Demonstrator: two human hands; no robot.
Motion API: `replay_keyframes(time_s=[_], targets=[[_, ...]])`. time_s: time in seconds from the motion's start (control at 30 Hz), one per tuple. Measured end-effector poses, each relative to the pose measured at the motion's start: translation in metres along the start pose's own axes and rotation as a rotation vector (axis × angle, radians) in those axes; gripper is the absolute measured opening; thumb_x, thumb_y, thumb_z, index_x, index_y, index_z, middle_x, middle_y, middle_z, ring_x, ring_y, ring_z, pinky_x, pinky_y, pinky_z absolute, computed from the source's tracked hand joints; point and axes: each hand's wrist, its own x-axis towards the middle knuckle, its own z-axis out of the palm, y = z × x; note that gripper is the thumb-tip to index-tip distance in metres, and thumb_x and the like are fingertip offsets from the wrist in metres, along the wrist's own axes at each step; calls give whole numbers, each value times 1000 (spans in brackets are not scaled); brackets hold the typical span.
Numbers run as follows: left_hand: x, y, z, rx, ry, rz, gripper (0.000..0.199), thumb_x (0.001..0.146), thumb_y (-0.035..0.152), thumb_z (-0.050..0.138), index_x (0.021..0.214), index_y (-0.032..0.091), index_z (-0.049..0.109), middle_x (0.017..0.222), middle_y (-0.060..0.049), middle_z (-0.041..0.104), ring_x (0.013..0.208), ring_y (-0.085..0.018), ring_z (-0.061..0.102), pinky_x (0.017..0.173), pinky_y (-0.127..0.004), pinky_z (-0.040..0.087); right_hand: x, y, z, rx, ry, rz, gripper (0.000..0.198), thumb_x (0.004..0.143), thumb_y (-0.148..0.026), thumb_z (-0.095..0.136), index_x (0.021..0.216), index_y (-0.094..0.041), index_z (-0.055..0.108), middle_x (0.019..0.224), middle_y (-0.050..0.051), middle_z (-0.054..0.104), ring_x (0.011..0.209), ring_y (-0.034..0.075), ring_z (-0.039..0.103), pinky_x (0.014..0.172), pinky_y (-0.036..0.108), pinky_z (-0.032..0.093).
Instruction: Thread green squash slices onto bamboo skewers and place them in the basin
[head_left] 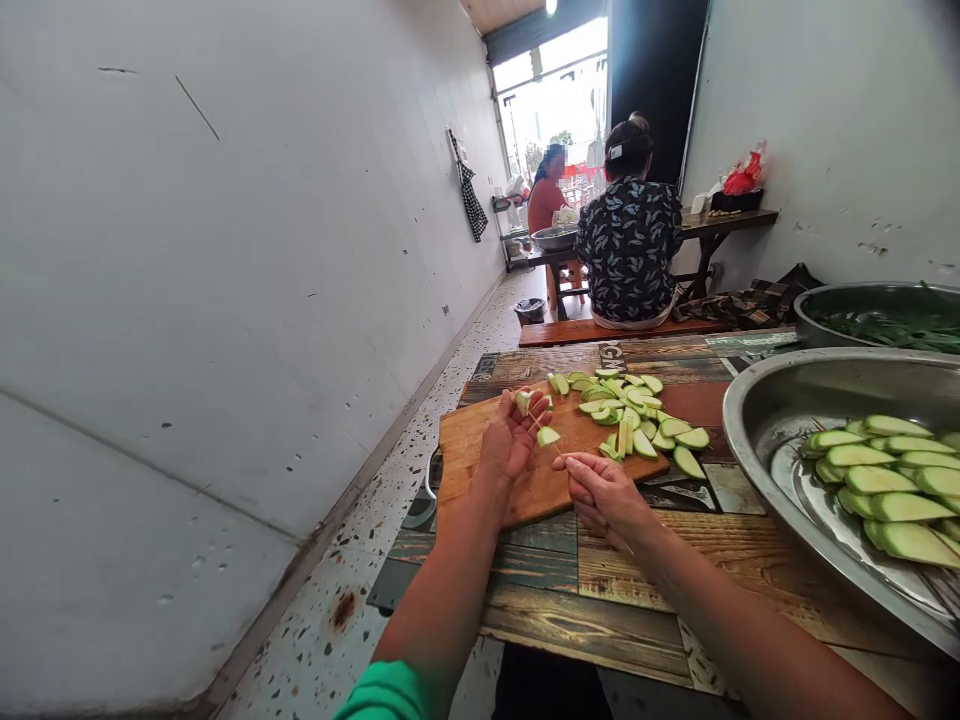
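Over the wooden cutting board, my left hand is palm up, its fingers curled around pale green-skinned vegetable slices, zucchini-like. My right hand pinches a thin wooden skewer near its lower end. The skewer points up and left toward the slices in my left hand. One slice is on the skewer between my hands. Many loose slices lie heaped on the board's right part, some spilling onto the table. The exact vegetable kind is unclear.
A large metal basin with skewered slices stands at the right. Behind it sits another basin with green strips. The patchwork wooden table is beside a white wall. Two people sit at a farther table.
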Motion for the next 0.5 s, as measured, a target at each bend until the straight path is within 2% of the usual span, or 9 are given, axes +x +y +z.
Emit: replay_keyframes(time_s=[0.07, 0.13, 0.27, 0.4, 0.5], targets=[[-1, 2, 0, 3, -18, 21, 25, 89, 34, 51, 94, 13, 65, 95, -10, 70, 86, -18, 68, 82, -33, 53, -2, -6, -2, 154, -70, 61, 33, 73, -45, 66, 90, -17, 57, 45, -13, 33, 28, 2, 16, 27, 16, 12], [-2, 3, 0, 8, -32, 62, 20, 87, 29, 54, 97, 14, 65, 94, -9, 70, 85, -17, 68, 82, -30, 53, -2, -9, -6, 220, -104, 62, 31, 73, -41, 69, 88, -16, 57, 45, -13, 33, 28, 1, 15, 26, 15, 12], [-3, 3, 0, -25, -65, 60, 18, 85, 20, 56, 99, 14, 65, 95, -9, 71, 90, -17, 68, 87, -30, 51, 1, -9, -11, 219, -112, 42, 28, 75, -40, 69, 87, -16, 58, 44, -13, 32, 27, 1, 15, 25, 14, 15], [-2, -1, 0, -25, -69, -58, 18, 88, 20, 52, 91, 9, 67, 94, -14, 71, 93, -20, 67, 90, -33, 50, 4, -3, -12, 187, -94, 37, 28, 77, -41, 68, 86, -17, 57, 43, -13, 33, 26, 1, 16, 24, 13, 16], [-1, -2, -1, -13, -40, -56, 15, 87, 18, 54, 84, 9, 66, 91, -14, 71, 89, -19, 69, 90, -34, 51, 4, -2, -11, 167, -96, 53, 30, 76, -42, 69, 87, -16, 57, 43, -13, 34, 25, 1, 18, 24, 13, 17]])
